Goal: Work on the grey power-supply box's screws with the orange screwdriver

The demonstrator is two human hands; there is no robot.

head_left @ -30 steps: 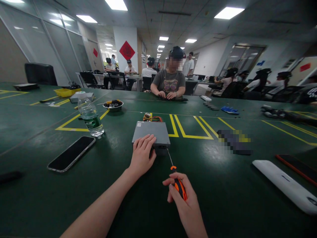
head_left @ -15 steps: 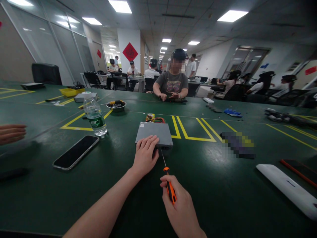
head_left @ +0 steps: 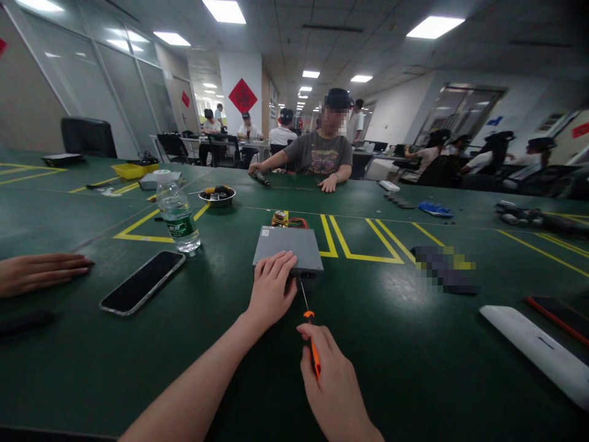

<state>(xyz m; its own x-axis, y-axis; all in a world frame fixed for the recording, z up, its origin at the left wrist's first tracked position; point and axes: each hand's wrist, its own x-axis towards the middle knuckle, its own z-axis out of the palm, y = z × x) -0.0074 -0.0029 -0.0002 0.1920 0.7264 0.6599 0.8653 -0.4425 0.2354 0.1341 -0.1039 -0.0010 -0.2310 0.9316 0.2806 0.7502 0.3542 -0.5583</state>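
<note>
A flat grey metal box [head_left: 288, 248] lies on the green table [head_left: 396, 344] in front of me, with coloured wires [head_left: 285, 219] at its far end. My left hand [head_left: 270, 288] rests on the box's near left corner, fingers curled over its top and front edge. My right hand [head_left: 331, 380] is closed round the orange handle of a screwdriver [head_left: 308, 319]. Its thin shaft points forward, and the tip meets the near face of the box.
A black phone [head_left: 142, 282] and a water bottle [head_left: 177, 212] are at my left. Another person's hand [head_left: 41, 273] lies flat at the left edge. A white device [head_left: 536, 347] and a phone [head_left: 559, 313] lie right. A person sits across the table; a bowl [head_left: 217, 194] holds small parts.
The screwdriver has swung left, its tip now at the box's near face. Another person's hand came in flat on the table at the left. The person opposite reached an arm out sideways.
</note>
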